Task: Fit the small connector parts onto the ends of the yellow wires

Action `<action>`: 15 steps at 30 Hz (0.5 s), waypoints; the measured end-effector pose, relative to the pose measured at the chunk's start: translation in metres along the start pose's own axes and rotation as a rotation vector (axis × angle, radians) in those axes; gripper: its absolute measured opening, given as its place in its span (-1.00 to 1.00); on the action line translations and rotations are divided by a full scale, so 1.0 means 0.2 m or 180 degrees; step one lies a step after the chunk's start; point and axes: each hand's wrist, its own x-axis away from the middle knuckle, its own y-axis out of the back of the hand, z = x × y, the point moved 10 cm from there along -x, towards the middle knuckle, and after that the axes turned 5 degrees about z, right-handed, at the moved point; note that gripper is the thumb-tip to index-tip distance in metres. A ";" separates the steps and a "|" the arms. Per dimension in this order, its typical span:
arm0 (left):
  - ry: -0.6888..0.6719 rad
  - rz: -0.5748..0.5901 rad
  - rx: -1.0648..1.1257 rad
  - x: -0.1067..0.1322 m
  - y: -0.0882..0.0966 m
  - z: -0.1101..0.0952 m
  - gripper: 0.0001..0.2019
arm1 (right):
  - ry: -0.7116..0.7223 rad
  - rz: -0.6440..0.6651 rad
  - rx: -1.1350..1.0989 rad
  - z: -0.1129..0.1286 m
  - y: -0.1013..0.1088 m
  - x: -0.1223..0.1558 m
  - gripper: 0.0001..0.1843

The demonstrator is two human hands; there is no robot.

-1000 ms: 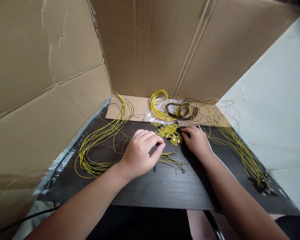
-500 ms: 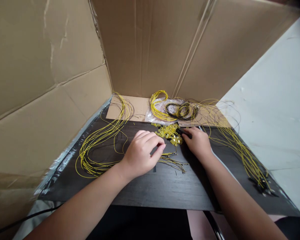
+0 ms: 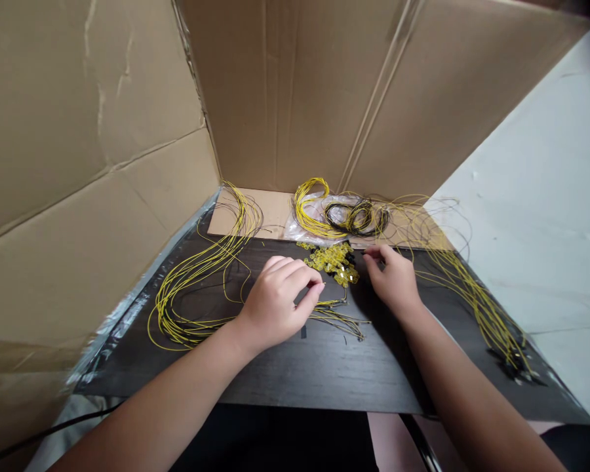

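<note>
My left hand [image 3: 285,298] is closed in a pinch above the middle of the table. A tiny wire end [image 3: 324,284] pokes out past its thumb and forefinger. To its right, my right hand [image 3: 393,275] is also pinched, with a small black piece [image 3: 364,254] just showing at the fingertips. Between the hands lies a pile of small yellow translucent pieces [image 3: 332,259] with black pieces among them. Yellow and black wires [image 3: 339,318] run out from under my left hand, their ends lying on the table. Their long loop [image 3: 170,314] curves round on the left.
Coiled yellow wires [image 3: 305,210] and black wires [image 3: 358,219] lie on a clear plastic bag [image 3: 295,229] at the back. More yellow wires [image 3: 472,301] stretch along the right, ending in black connectors [image 3: 516,367]. Cardboard walls [image 3: 324,92] enclose the dark table [image 3: 324,380] at the left and back.
My right hand has drawn back slightly to the right from the pile, and a small black piece now shows at its fingertips. My left hand has hardly moved.
</note>
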 end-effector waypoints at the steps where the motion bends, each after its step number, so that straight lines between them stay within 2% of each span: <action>1: -0.0002 -0.0005 0.0012 0.00 0.00 0.00 -0.91 | 0.0039 -0.0026 -0.0118 0.02 0.01 0.01 -0.79; 4: -0.0010 -0.0018 0.0025 0.00 0.01 -0.01 -0.91 | 0.0320 -0.0093 -0.0558 0.13 0.05 0.03 -0.78; 9: -0.0062 -0.0001 0.0002 0.00 0.00 -0.02 -0.93 | 0.1301 -0.0027 -0.1244 0.41 0.13 0.13 -0.74; 15: -0.0136 0.0107 -0.0014 0.01 -0.02 -0.04 -0.95 | 0.1824 0.0558 -0.1513 0.61 0.05 0.25 -0.67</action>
